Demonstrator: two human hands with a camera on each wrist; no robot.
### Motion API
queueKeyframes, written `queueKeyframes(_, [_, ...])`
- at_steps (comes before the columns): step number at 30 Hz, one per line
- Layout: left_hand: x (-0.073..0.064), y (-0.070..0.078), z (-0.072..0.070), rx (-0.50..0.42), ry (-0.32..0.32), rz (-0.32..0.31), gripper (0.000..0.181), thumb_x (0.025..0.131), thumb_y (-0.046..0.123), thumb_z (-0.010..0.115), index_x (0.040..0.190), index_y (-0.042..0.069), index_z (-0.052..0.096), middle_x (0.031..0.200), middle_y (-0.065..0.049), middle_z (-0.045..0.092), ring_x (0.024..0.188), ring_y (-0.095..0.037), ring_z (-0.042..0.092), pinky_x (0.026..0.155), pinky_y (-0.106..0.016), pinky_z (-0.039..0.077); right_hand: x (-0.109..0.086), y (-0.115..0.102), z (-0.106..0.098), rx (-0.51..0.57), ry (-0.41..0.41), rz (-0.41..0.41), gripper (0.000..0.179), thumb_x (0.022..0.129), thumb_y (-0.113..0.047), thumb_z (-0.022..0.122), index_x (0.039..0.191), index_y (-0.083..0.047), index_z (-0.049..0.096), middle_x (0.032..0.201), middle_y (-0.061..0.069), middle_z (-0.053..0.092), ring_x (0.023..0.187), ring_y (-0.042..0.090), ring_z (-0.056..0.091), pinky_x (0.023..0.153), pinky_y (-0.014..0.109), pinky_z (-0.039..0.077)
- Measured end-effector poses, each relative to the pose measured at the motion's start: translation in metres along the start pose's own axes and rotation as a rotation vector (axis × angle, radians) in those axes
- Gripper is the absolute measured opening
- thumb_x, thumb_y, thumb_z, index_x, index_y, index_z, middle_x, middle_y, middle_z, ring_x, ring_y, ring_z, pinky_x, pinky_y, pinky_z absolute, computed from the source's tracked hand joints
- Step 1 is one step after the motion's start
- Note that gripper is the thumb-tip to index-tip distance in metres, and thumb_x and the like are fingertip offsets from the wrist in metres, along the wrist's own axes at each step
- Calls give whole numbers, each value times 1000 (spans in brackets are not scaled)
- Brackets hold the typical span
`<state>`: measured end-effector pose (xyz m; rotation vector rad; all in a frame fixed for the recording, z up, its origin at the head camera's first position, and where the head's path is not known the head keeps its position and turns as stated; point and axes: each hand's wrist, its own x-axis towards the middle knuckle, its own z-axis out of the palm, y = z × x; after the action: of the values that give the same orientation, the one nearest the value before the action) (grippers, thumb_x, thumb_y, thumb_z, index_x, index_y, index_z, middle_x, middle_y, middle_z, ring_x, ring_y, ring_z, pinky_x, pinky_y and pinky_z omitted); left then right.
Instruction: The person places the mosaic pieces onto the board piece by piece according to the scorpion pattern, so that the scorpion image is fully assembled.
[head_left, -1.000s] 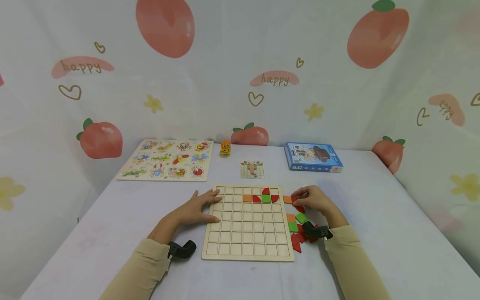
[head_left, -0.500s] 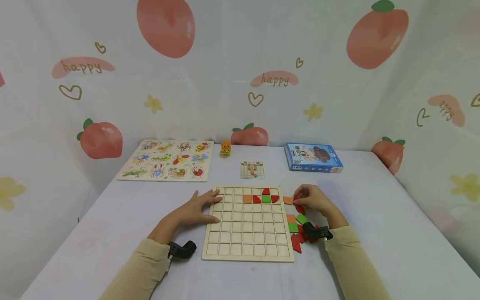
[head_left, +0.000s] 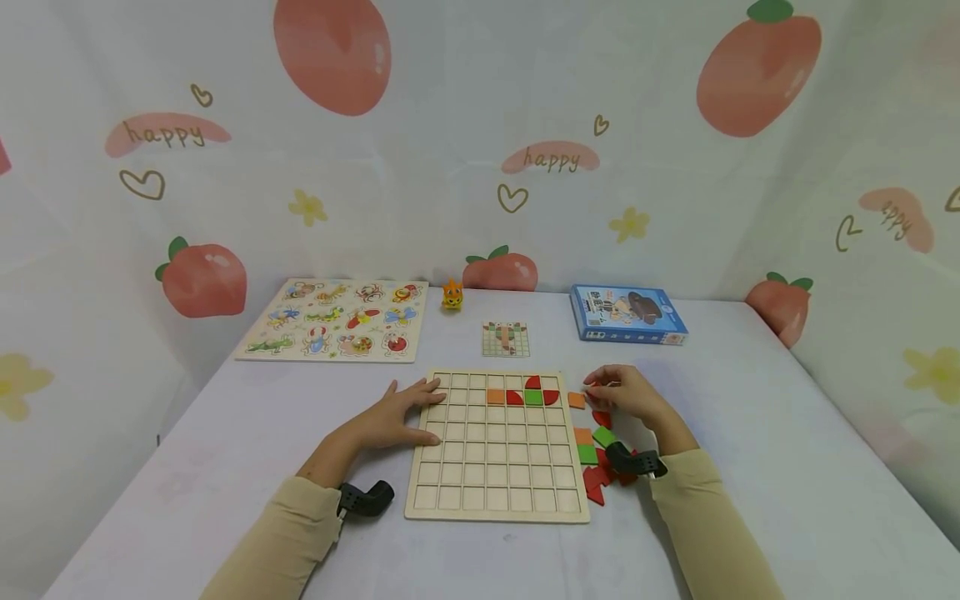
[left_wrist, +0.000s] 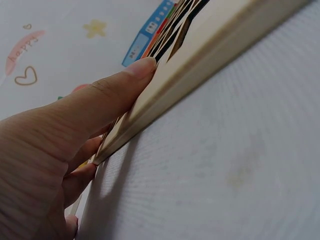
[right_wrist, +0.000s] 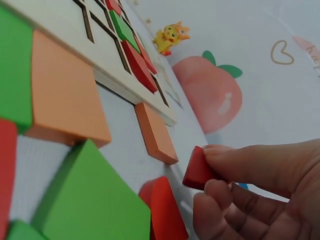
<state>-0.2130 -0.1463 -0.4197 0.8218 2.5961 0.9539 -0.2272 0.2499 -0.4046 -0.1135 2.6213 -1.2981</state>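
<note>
My left hand [head_left: 392,417] rests with spread fingers on the left edge of a wooden grid board [head_left: 495,477]; in the left wrist view its thumb [left_wrist: 117,87] lies on the board's top. Beyond the board's right side, my right hand [head_left: 628,393] pinches a small red piece [right_wrist: 197,169] between thumb and fingers. An orange square tile [right_wrist: 156,132] lies just left of that hand, and a red curved piece [right_wrist: 167,210] is below it. In the board's upper rows sit an orange tile [head_left: 496,397], a green tile [head_left: 533,397] and several red quarter-round pieces [head_left: 551,398].
More loose red [head_left: 596,479], green [head_left: 587,454] and orange [head_left: 582,436] pieces lie along the board's right edge. Behind the board are a small pattern card [head_left: 506,340], an insect picture board [head_left: 333,321], a yellow toy figure [head_left: 452,296] and a blue box [head_left: 628,314].
My right hand has risen slightly away from the loose pieces with the red piece, uncovering more of the red curved piece below. The left hand keeps its place on the board.
</note>
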Motion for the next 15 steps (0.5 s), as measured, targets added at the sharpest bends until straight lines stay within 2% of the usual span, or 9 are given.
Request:
queueKeyframes(4, [0,0,0,1,2,1,75,75,44,74,138,13,47,154,-6,26,145,-29,12,115,-54,-10,1,-6,1,28,-20,-8,27,93,-11,54,112,6,62,88,11,61,68,12,56,64,24,53])
queueKeyframes(7, [0,0,-1,0,0,0,75,75,44,74,138,13,47,154,-6,26,145,-29,12,115,-54,-10,2,-11,3,87,-47,-13,28,94,-8,52,114,9,60,90,13,63,67,10,61,67,25,57])
queueKeyframes(10, [0,1,-1,2,-4,3,75,75,43,74,138,13,46,154,-5,26,145,-29,12,115,-54,-9,3,-16,7,138,-66,-20,27,95,-7,49,114,11,57,91,14,61,68,9,62,67,26,58])
queueKeyframes(15, [-1,1,-1,1,-9,7,75,76,43,74,139,12,46,154,-6,26,145,-29,12,115,-55,-9,8,-26,15,149,-77,-52,25,95,-8,49,112,9,55,95,16,58,70,11,63,66,27,58])
